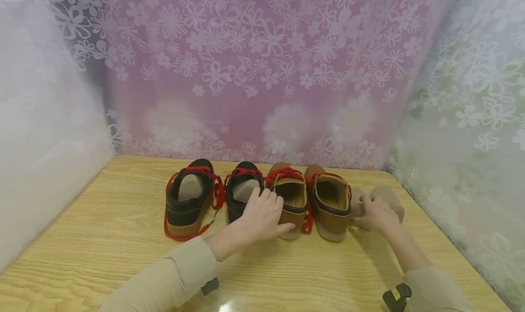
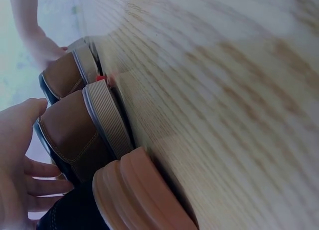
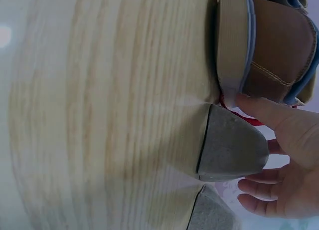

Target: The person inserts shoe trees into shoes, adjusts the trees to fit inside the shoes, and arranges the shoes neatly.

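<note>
A black shoe with red laces stands at the left of a row. Beside it is a second black shoe, partly behind my left hand. That hand reaches over the gap between this shoe and a brown shoe, fingers loosely extended and thumb out to the side. Another brown shoe is last in the row. Right of it, my right hand reaches around a grey tapered block, thumb near the brown shoe's heel and fingers on the block's other side. A second grey block stands further right.
Beige stuffing fills the left black shoe. All the shoes stand on a wood-grain table, toes towards a pink floral curtain. A pale curtain borders the right side and a white sheet the left.
</note>
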Motion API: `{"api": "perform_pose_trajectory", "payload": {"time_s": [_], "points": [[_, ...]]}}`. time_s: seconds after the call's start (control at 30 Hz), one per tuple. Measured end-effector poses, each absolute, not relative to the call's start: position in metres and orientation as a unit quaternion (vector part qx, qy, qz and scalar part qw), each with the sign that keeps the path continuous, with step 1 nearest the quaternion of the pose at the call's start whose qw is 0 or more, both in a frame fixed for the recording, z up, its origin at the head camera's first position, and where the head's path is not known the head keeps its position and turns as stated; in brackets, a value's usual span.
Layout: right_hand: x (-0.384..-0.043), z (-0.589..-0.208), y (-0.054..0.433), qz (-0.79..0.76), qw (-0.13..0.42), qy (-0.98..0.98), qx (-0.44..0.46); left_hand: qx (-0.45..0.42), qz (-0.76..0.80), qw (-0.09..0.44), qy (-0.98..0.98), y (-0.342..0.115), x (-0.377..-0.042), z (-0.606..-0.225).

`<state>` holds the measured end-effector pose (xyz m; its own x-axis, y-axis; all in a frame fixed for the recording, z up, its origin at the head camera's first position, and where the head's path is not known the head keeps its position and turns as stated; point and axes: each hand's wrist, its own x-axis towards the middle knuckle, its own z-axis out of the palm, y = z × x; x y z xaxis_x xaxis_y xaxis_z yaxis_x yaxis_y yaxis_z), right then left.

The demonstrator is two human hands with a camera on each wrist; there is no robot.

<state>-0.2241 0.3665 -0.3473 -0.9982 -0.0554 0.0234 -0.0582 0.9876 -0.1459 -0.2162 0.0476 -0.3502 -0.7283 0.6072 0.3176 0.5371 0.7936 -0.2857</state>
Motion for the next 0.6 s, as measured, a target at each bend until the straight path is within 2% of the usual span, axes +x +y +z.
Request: {"api": "perform_pose_trajectory", "payload": {"time_s": [0.27,0.6], "points": [[-0.231,-0.363,0.365,0.08,0.017,-0.997,0.006,-0.318,0.091,0.22,-0.918,0.045,-0.217,-0.353],[-0.233,-0.364,0.364,0.1,0.021,-0.995,0.01,-0.334,0.077,0.236,-0.909,0.041,-0.218,-0.353]]}}
